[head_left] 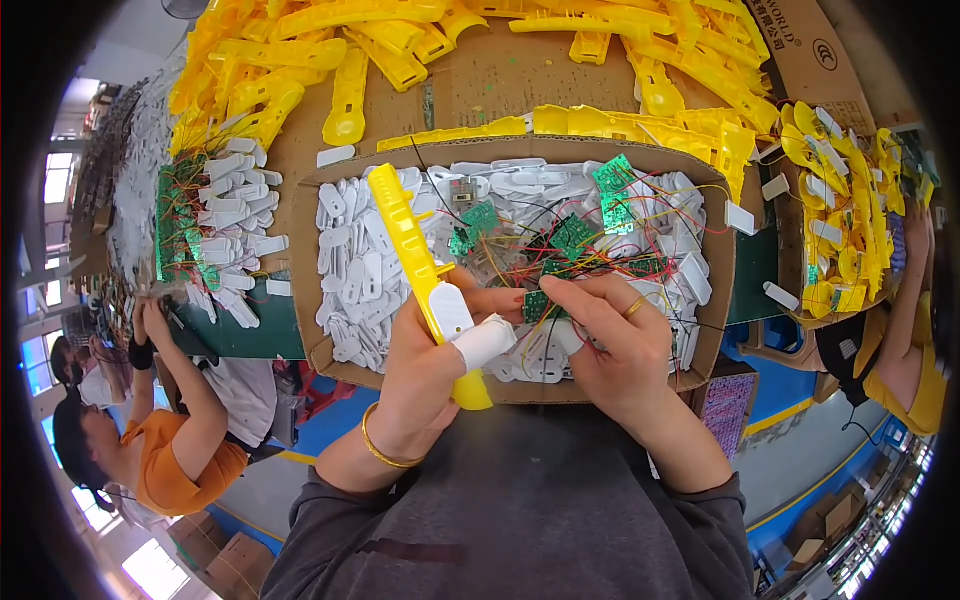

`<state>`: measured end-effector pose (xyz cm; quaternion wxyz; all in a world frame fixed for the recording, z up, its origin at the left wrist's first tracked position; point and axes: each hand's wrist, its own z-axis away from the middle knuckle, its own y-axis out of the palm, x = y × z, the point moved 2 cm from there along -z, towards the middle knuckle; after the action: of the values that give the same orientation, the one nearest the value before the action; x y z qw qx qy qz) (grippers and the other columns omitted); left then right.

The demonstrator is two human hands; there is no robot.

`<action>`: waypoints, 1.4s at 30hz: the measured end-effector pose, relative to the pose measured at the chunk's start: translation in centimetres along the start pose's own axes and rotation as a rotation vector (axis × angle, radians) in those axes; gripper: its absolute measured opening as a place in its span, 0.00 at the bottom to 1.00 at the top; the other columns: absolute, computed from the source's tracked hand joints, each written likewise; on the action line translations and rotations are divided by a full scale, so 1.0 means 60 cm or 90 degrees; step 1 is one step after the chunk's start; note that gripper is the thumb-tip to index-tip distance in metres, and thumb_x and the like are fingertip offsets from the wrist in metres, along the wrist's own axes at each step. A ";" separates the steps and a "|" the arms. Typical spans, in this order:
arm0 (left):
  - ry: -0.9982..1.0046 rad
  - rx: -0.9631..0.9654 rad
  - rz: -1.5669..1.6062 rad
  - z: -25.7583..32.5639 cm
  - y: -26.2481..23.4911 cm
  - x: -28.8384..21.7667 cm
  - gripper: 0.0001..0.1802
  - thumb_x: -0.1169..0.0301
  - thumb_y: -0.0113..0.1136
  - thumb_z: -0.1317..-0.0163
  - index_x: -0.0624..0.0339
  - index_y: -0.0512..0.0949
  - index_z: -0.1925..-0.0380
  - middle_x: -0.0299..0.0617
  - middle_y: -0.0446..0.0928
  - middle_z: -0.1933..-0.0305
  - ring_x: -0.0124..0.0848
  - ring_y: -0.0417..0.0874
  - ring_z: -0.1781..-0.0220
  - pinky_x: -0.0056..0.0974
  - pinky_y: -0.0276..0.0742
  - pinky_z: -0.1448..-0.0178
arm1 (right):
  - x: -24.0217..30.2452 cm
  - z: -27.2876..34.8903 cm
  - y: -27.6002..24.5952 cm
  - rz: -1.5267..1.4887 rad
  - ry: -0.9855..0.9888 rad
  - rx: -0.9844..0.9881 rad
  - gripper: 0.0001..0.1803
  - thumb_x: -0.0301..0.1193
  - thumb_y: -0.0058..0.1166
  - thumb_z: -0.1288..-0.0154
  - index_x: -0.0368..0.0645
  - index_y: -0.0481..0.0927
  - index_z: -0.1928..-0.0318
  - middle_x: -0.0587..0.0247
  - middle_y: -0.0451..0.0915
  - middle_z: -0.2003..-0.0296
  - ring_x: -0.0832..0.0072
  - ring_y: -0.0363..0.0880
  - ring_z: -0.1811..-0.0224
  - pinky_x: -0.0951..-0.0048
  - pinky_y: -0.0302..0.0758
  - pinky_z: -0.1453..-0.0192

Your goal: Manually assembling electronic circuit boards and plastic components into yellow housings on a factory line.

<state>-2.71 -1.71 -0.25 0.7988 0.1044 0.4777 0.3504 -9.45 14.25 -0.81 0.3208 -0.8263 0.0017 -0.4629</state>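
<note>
The left hand grips one long yellow plastic handle, slanting toward eleven o'clock. The right hand pinches one small green circuit board at its nine o'clock. Both hover over one cardboard box holding white plastic pieces too many to count.

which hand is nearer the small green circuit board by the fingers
Right. The right hand pinches the small green circuit board at its fingertips, touching it. The left hand is just left of it, wrapped around the long yellow plastic handle.
</note>
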 end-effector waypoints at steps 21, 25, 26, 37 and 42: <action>-0.002 0.144 0.084 -0.015 -0.015 0.031 0.33 0.44 0.41 0.36 0.58 0.64 0.42 0.41 0.71 0.46 0.32 0.74 0.45 0.38 0.72 0.45 | 0.041 -0.025 0.017 -0.067 -0.045 0.017 0.21 0.19 0.66 0.61 0.38 0.80 0.60 0.61 0.77 0.73 0.72 0.76 0.76 0.76 0.72 0.75; 0.027 0.126 0.035 -0.011 -0.011 0.035 0.32 0.45 0.40 0.35 0.59 0.65 0.43 0.42 0.72 0.45 0.33 0.75 0.46 0.40 0.74 0.46 | 0.039 -0.028 0.018 -0.052 -0.095 0.000 0.21 0.17 0.64 0.62 0.37 0.80 0.61 0.60 0.76 0.73 0.71 0.75 0.76 0.75 0.72 0.75; 0.026 0.127 0.034 -0.008 -0.008 0.035 0.32 0.45 0.40 0.35 0.59 0.65 0.43 0.42 0.72 0.45 0.33 0.75 0.46 0.40 0.74 0.46 | 0.038 -0.029 0.019 -0.052 -0.094 -0.001 0.21 0.17 0.64 0.62 0.37 0.80 0.61 0.60 0.76 0.73 0.71 0.75 0.76 0.75 0.72 0.75; 0.025 0.104 0.107 -0.021 -0.011 0.063 0.24 0.53 0.42 0.32 0.60 0.66 0.45 0.42 0.72 0.47 0.34 0.77 0.48 0.40 0.75 0.46 | 0.015 -0.053 0.001 -0.069 -0.054 0.188 0.22 0.16 0.59 0.65 0.42 0.80 0.62 0.62 0.74 0.76 0.69 0.76 0.75 0.73 0.72 0.75; 0.069 0.103 -0.077 -0.021 -0.009 0.049 0.25 0.56 0.40 0.31 0.62 0.63 0.42 0.42 0.72 0.48 0.31 0.76 0.48 0.37 0.73 0.47 | 0.007 -0.037 0.005 -0.024 -0.107 0.128 0.22 0.17 0.59 0.64 0.41 0.80 0.61 0.63 0.74 0.76 0.68 0.76 0.75 0.71 0.72 0.74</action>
<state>-2.62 -0.40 -3.19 0.7806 0.1201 0.5523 0.2669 -10.80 12.74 0.19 0.3923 -0.8257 -0.0868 -0.3960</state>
